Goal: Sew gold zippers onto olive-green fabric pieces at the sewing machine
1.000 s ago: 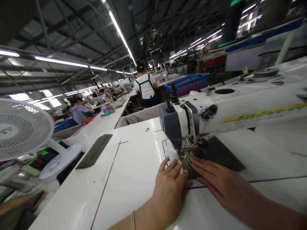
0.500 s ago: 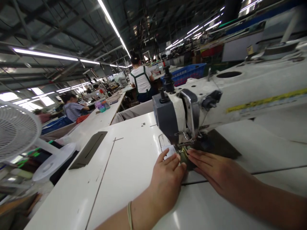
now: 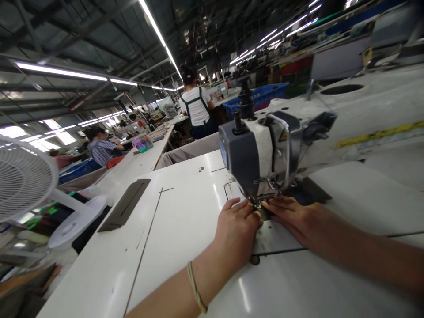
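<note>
Olive panel (image 3: 317, 190), right of centre in frame, under sewing machine (image 3: 241, 154): apparently mostly through, short near end remaining. Left hand (image 3: 236, 232) and right hand (image 3: 300, 218) there; pinching or pressing, cannot tell. Similar panel (image 3: 126, 206), left of frame, untouched.

Dark olive fabric (image 3: 318, 190), apparently flat, partly hidden, beneath sewing-machine head (image 3: 261, 154)

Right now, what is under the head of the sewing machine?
A dark flat piece sticks out right from under the sewing machine; dark material also shows between the left hand and right hand. The middle is covered by machine and fingers, so whether both join cannot be seen.
</note>
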The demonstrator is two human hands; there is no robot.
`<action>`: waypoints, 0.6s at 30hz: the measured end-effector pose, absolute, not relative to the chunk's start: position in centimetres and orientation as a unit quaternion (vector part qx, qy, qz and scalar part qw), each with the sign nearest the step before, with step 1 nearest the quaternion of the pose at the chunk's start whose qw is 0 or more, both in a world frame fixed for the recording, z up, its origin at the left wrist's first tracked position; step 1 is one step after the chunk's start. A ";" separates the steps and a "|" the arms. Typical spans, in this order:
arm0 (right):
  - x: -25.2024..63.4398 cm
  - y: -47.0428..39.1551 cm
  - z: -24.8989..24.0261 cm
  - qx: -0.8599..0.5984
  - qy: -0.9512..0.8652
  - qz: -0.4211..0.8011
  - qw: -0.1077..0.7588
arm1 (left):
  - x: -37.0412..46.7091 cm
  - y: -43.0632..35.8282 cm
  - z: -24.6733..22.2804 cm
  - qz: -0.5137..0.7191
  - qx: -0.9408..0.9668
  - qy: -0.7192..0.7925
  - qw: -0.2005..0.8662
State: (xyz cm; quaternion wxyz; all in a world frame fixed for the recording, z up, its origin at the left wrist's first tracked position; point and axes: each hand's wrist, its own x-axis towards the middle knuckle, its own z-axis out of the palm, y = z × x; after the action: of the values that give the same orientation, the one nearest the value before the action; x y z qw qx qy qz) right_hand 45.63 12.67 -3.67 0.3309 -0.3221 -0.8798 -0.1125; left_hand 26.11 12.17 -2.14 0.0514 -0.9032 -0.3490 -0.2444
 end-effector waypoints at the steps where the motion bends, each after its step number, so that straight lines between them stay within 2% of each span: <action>1: 45.6 12.7 -3.7 -0.322 -0.881 -0.113 0.328 | 26.1 12.2 -2.2 -0.242 -0.904 -0.349 0.053; 10: 45.5 12.8 -3.5 -0.327 -0.887 -0.079 0.315 | 26.2 12.6 -2.6 -0.229 -0.901 -0.362 0.061; 18: 45.3 13.1 -3.5 -0.321 -0.883 -0.113 0.323 | 26.2 12.8 -2.5 -0.244 -0.900 -0.353 0.072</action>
State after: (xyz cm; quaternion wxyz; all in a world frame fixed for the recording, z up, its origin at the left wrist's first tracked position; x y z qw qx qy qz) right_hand 45.32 13.07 -3.49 0.3231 -0.3205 -0.8833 -0.1127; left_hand 26.19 12.76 -2.53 0.0719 -0.9005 -0.3526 -0.2442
